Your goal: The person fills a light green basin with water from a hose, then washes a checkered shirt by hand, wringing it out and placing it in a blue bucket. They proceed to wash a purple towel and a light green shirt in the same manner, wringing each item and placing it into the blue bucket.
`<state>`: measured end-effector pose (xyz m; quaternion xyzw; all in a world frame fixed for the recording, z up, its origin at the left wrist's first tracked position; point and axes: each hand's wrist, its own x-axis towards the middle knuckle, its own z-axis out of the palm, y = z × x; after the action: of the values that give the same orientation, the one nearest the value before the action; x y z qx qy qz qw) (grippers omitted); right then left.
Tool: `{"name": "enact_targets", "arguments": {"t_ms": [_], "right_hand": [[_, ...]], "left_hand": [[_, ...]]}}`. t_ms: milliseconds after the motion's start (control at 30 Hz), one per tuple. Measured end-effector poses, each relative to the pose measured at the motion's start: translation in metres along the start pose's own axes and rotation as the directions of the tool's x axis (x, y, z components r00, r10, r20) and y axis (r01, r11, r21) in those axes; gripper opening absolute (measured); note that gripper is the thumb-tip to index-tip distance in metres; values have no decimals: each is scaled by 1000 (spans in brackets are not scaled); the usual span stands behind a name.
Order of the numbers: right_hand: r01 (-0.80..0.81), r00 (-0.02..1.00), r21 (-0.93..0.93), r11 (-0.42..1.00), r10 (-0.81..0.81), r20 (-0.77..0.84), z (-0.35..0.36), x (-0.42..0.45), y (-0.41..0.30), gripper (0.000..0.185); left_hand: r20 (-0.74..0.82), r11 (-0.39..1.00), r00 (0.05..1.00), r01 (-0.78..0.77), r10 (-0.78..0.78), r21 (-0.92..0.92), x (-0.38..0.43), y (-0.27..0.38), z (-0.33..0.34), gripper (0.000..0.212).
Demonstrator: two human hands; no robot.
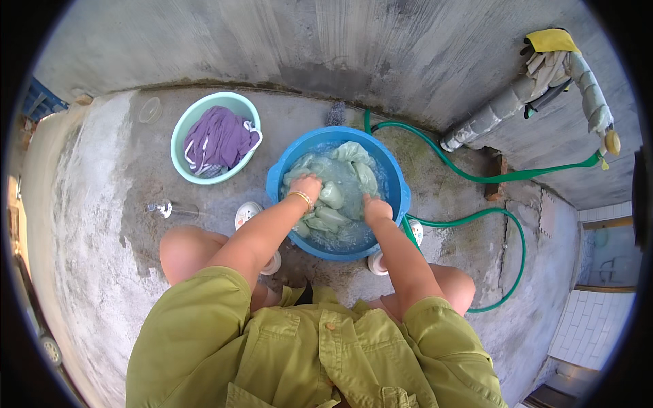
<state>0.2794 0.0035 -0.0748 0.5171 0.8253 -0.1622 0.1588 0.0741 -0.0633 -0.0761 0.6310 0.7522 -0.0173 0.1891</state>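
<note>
A round blue plastic basin [336, 255] stands on the concrete in front of me, holding water and a soaked pale green cloth [334, 195]. Folds of the cloth bulge above the surface. My left hand [308, 187], with bracelets at the wrist, is curled around the cloth on the basin's left side. Over at the right, my right hand [376, 208] grips a fold near the inner wall. Water and cloth hide the fingertips of both hands.
A mint-green tub [178, 163] of purple cloth [219, 135] stands left, near a clear bottle [176, 209] lying down. A green hose [474, 178] runs from a tap [612, 143] at right to behind the basin. Gloves [551, 41] hang over a wrapped pipe [490, 112].
</note>
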Motion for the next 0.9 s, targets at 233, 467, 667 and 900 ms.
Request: {"name": "enact_targets", "arguments": {"t_ms": [233,467,667,900], "right_hand": [[39,959,642,766,152,-239,-143,-47,11,32],[349,937,804,480,-154,-315,-206,-135,-24,21],[496,862,785,371,-322,-392,-193,-158,-30,26],[435,900,855,-281,123,-418,-210,-121,-4,21]], "left_hand": [[94,992,994,68,-58,-109,-32,-13,-54,25],[-152,840,971,-238,187,-487,-46,12,-70,104],[-415,640,889,-435,194,-633,-17,67,-15,81],[-67,-657,992,-118,-103,-744,-15,113,-128,30]]}}
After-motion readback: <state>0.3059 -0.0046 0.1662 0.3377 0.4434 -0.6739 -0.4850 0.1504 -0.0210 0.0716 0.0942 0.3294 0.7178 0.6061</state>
